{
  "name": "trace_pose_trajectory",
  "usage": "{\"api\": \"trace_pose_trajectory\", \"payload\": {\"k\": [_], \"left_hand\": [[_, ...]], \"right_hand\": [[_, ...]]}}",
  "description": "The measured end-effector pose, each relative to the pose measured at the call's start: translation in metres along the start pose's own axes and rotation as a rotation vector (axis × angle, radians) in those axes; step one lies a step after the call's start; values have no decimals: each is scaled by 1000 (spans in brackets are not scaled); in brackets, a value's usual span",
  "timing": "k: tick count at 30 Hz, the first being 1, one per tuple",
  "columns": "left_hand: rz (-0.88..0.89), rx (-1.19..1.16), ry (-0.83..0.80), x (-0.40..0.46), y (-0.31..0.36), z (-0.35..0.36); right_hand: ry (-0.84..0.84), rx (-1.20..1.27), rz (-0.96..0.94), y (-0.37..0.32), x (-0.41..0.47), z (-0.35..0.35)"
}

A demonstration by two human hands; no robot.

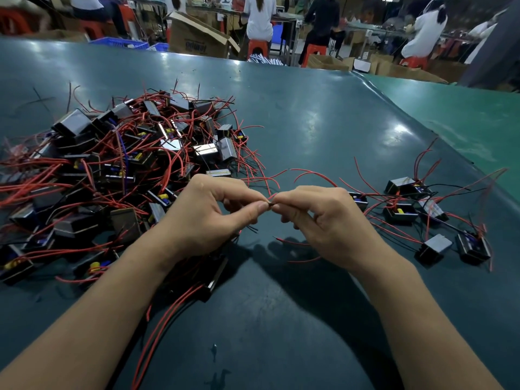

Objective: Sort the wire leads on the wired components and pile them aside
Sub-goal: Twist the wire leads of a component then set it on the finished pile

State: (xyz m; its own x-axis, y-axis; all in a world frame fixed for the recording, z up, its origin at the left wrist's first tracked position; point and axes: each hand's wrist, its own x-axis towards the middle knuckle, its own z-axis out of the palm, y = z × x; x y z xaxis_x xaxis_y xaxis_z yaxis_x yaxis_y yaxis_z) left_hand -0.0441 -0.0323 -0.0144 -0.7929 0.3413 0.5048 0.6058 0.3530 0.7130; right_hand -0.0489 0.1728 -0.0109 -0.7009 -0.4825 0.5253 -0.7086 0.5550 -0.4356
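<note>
We see a fairly bright scene lit from overhead: soft white glare patches lie on the glossy teal table [323,114], strongest toward its far left edge and its centre right. Dark, soft-edged shadows fall on the table under and just behind the left hand [208,218] and right hand [323,220], so the light comes from above and slightly in front. The wide-angle lens bends the table's far edge into a curve, and the background and frame corners look soft and smeared.

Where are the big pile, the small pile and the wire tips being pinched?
big pile [118,164], head view, middle of the heap
small pile [430,218], head view, among its boxes
wire tips [271,203], head view, dark ends between both hands' fingertips
</note>
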Motion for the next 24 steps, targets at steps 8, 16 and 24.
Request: {"api": "trace_pose_trajectory", "payload": {"k": [8, 16, 24], "left_hand": [[98, 60, -32, 0, 2, 3], [386, 403, 184, -1, 4, 16], [25, 56, 211, -1, 6, 17]], "right_hand": [[-70, 184, 178, -14, -2, -6], [-163, 1834, 1118, -25, 11, 3], [-87, 722, 984, -2, 5, 0]]}}
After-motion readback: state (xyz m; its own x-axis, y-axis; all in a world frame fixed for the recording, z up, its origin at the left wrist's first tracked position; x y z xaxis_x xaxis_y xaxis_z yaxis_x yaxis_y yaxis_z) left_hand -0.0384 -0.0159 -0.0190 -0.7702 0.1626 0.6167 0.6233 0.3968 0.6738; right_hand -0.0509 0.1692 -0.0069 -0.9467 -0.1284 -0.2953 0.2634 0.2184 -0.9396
